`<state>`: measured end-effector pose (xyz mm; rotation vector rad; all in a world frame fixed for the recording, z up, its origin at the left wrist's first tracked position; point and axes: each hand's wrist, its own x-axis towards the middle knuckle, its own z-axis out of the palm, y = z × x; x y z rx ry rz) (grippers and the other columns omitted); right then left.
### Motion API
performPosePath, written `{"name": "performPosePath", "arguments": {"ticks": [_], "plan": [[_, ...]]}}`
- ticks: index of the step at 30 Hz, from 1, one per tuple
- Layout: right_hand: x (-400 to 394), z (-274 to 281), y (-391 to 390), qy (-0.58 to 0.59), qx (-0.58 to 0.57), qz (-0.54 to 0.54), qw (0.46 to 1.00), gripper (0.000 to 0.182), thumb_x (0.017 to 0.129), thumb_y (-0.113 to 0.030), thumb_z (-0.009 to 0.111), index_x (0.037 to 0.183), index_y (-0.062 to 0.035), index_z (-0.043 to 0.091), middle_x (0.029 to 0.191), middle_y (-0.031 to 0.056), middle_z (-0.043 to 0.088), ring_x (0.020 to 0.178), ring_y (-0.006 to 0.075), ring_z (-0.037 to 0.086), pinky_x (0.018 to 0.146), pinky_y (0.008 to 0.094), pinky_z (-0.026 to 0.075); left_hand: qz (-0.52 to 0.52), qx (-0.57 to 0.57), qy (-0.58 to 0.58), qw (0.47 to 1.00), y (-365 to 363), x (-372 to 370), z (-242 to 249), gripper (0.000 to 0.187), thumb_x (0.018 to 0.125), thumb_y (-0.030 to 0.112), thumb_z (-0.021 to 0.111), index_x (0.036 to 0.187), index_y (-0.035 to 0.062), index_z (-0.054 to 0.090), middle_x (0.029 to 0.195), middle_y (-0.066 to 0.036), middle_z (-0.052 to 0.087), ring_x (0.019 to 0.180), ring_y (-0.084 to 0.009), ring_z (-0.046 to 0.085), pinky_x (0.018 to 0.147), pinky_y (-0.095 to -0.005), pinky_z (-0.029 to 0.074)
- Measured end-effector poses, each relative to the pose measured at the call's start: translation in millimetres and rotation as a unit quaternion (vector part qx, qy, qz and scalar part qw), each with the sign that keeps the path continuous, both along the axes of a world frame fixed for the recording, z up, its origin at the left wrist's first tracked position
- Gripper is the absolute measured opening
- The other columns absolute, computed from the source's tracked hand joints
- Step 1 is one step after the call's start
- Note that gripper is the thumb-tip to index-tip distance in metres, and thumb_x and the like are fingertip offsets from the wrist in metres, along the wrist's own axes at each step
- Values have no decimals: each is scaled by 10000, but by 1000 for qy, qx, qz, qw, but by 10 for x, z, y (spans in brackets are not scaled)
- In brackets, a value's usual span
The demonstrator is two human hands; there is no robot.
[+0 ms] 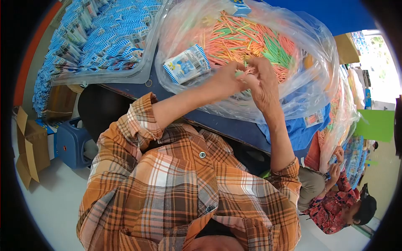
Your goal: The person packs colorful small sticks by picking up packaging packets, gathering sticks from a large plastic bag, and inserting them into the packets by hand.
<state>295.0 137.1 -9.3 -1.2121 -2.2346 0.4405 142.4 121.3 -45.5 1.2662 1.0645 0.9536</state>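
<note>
A large clear plastic bag [312, 39] lies open on the table, holding a heap of thin pink, orange, yellow and green sticks [238, 42]. Over the heap's near edge, my left hand [228, 79] and my right hand [264, 81] meet with bent, closed fingers. Between their fingertips are a few short pink sticks [248, 71], partly hidden by the fingers. Beside my left hand, a blue-and-white printed packet [187, 65] rests on the bag. Another small blue packet [240, 7] sits at the far side of the heap.
A clear plastic tub [144, 71] full of blue packets stands at the left. Blue cloth [293, 125] hangs at the dark table edge [226, 125]. A blue stool [73, 142] and cardboard box [35, 146] stand lower left. Another person [335, 205] works at right.
</note>
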Motion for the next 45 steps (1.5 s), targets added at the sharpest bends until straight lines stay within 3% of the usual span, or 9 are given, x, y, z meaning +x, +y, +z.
{"name": "performPosePath", "arguments": {"ticks": [2,6,17,20,22,26,29,38,45], "plan": [[-100,-5,-98,-15,-28,-39,999,424,792,-312,730,1046,-18,562,927,145,644,775,276,640,668,377,498,7,208,88,974,53,109,-289,447,709,118,699,1100,-17,529,987,-196,605,913,-271,617,742,-369,489],[-295,-152,-153,148,11,-58,987,259,838,-266,698,831,-29,594,649,107,613,537,247,606,516,343,472,-22,231,24,972,22,35,-16,294,697,103,679,972,32,605,976,-170,619,940,-312,615,757,-396,475],[-414,-266,-241,131,64,-63,987,206,836,-219,708,792,-45,606,669,89,613,535,213,590,505,318,458,-16,186,67,980,-85,-76,-199,230,725,130,641,922,11,635,855,-204,656,808,-369,642,664,-433,489],[-391,-319,-216,181,42,-96,978,204,840,-210,704,780,-42,605,658,93,603,521,217,574,492,319,442,-147,46,277,949,-201,-270,290,297,741,111,690,996,-7,594,934,-159,636,891,-313,612,739,-378,480],[-285,-290,-150,195,1,-129,972,188,848,-191,696,778,-39,612,641,91,592,512,213,559,486,314,431,-37,249,281,926,-266,-457,125,352,717,139,728,1017,14,592,1002,-146,613,957,-312,577,785,-390,456],[-122,-500,-80,7,13,-85,996,267,838,-239,693,708,-61,541,614,86,589,526,245,583,473,348,432,118,406,466,778,-116,-896,-17,497,673,210,779,1095,58,563,1077,-116,564,1027,-307,512,833,-414,389],[-157,-557,-109,-135,145,-23,980,294,813,-281,698,696,-87,509,584,87,559,535,261,586,469,374,441,147,333,537,761,-56,-1004,-54,553,664,214,784,1139,72,539,1021,-95,567,967,-286,519,805,-404,362],[-150,-570,-61,-158,149,11,976,291,804,-299,693,731,-92,503,589,87,545,539,266,583,479,380,462,204,299,378,852,65,-1096,-181,575,644,46,794,1161,66,544,982,-90,622,879,-231,611,753,-365,454],[-143,-532,-25,-135,137,-12,981,294,815,-294,691,721,-79,513,595,104,542,542,274,578,495,392,457,134,204,118,963,-47,-1065,-22,261,803,54,722,1042,0,635,874,-14,656,778,-62,582,686,-222,480]]}}
